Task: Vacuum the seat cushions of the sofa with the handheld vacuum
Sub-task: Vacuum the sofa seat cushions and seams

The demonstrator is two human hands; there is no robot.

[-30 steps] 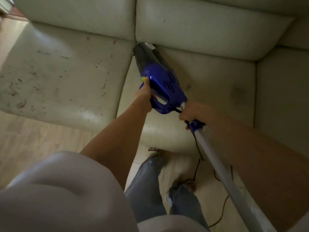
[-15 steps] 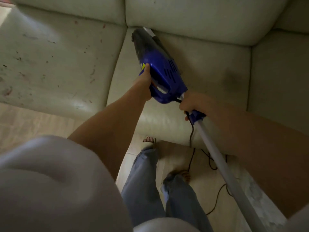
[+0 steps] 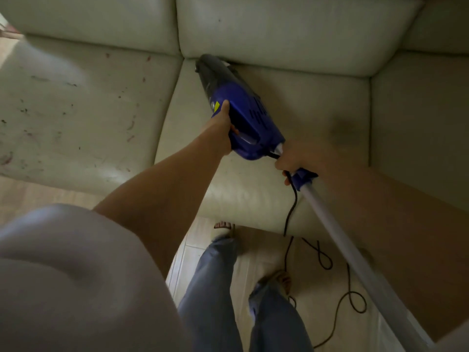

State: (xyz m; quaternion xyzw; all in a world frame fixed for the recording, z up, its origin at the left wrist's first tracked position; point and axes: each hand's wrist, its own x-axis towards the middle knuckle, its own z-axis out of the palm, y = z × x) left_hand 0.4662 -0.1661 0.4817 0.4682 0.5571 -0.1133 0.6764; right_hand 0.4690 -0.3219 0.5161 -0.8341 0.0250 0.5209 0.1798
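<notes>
**Vacuum nose at the back crease of the middle seat cushion**

You are standing over a pale, cream leather sofa (image 3: 279, 29), looking down at it. Take the middle seat cushion (image 3: 312, 102) as your landmark. To its left lies another seat cushion (image 3: 76, 110), scattered with dark and reddish specks and scuffs. Behind the middle cushion run the back cushions, and to its right a further section (image 3: 418, 123) of the sofa turns the corner. In front of it is a light tiled floor (image 3: 274, 260), where your legs in blue jeans (image 3: 215, 288) and your bare-toed feet stand. A black power cord (image 3: 291, 207) drops over the middle cushion's front edge and loops loosely on the tiles.

The blue handheld vacuum (image 3: 246, 118) lies over the left half of the middle cushion. Its long axis runs diagonally: the dark nose points away from you toward the cushion's rear left corner, touching the crease where seat meets back, while the rear end comes toward you and to the right. From that rear a pale tube (image 3: 355, 255) continues along the same line, past the cushion's front edge.

Your left hand (image 3: 220, 125) is wrapped around the vacuum's left side, thumb up on the blue body. Your right hand (image 3: 297, 158) is closed around the neck where the tube joins the body.
</notes>
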